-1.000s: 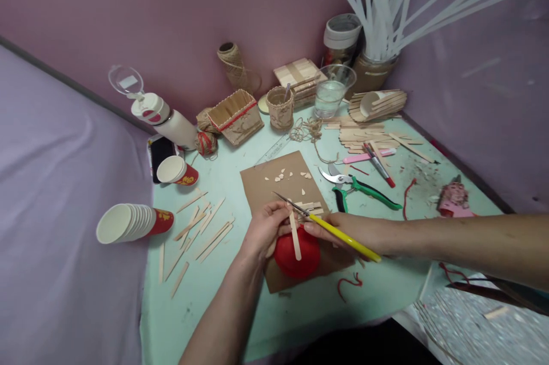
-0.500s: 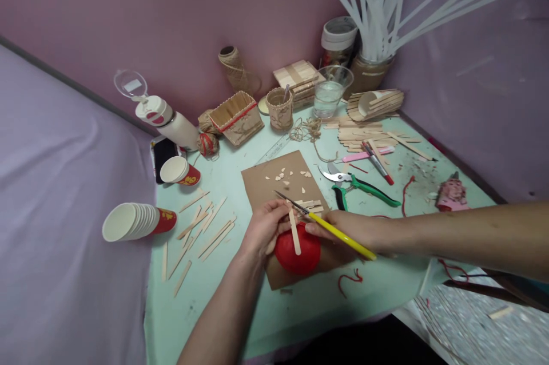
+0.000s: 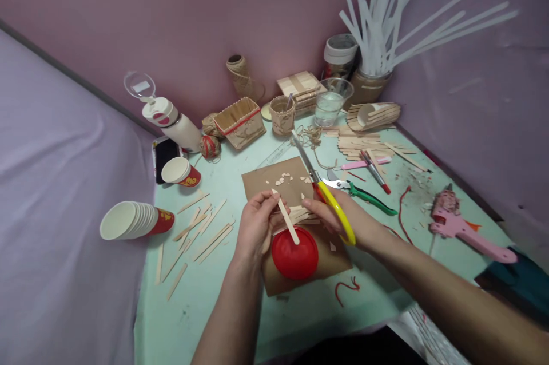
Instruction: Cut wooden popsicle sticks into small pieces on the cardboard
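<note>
My left hand point(image 3: 254, 222) pinches one end of a wooden craft stick point(image 3: 289, 222), which slants down over a round red lid or shallow dish point(image 3: 295, 259). In my right hand point(image 3: 343, 210) are yellow-handled scissors point(image 3: 336, 208), blades pointing up and away, apart from the stick. At my right thumb tip is a small pale wood chip point(image 3: 303, 197); whether it is held I cannot tell. Beneath both hands lies a brown cardboard sheet point(image 3: 259, 177), strewn with small wood clippings point(image 3: 285, 177). Several cut sticks point(image 3: 305, 215) lie behind the red dish.
Loose craft sticks point(image 3: 189, 239) and stacked paper cups point(image 3: 128, 221) are on the left. Right of the cardboard lie green pruning shears point(image 3: 371, 198) and a pink glue gun point(image 3: 465, 227). Farther back stand a small box point(image 3: 242, 125), a twine-wrapped cup point(image 3: 283, 116) and a clear water cup point(image 3: 330, 106).
The scissors have left the stick and swung upright to the right with my right hand. My left hand still holds the stick. The glue gun now shows fully.
</note>
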`<state>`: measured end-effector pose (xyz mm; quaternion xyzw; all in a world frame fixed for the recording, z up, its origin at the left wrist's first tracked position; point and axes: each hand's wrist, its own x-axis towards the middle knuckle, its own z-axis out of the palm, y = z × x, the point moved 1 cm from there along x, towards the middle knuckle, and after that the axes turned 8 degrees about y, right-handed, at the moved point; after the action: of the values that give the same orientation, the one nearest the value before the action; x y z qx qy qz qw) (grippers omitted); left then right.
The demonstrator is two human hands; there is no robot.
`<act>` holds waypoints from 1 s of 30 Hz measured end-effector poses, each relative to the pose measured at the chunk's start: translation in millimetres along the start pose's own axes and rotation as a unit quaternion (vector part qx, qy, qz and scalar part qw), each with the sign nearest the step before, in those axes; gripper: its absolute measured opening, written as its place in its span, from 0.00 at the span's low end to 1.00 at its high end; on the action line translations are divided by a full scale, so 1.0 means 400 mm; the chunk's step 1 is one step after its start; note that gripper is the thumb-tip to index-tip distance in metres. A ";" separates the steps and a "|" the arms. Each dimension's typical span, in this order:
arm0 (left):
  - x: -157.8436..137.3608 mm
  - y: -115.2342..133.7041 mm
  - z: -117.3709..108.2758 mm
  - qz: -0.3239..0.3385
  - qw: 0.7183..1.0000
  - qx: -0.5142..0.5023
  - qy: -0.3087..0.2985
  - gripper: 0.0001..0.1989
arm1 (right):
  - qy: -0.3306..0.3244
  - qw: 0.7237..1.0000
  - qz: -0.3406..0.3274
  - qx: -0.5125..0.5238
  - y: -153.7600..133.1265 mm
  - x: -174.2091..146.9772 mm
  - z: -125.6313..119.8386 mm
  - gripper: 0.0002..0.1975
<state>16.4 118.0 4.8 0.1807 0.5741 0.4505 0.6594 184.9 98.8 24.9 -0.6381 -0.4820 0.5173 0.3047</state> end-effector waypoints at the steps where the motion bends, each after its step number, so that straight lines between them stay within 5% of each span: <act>1: 0.005 -0.004 0.004 0.012 1.000 -0.010 0.003 0.17 | 0.031 0.999 -0.011 -0.003 0.007 0.003 0.006 0.20; 11: 0.017 -0.024 0.001 0.096 0.992 -0.080 0.028 0.15 | -0.009 0.998 0.050 0.047 0.043 -0.011 0.020 0.16; 19: 0.015 -0.029 -0.003 0.087 0.991 -0.094 0.037 0.14 | 0.111 0.985 0.019 0.128 0.070 0.018 0.039 0.19; 23: 0.011 -0.013 -0.018 0.052 0.999 -0.017 -0.006 0.12 | 0.136 0.986 -0.014 0.095 0.067 0.030 -0.005 0.16; 30: -0.015 -0.004 -0.025 0.063 0.960 0.234 -0.142 0.16 | 0.025 0.999 -0.048 -0.007 0.013 0.010 -0.030 0.12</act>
<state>8.2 109.6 4.6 0.4284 0.5513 0.3139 0.6434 197.9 102.0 22.1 -0.6295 -0.5078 0.4824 0.3364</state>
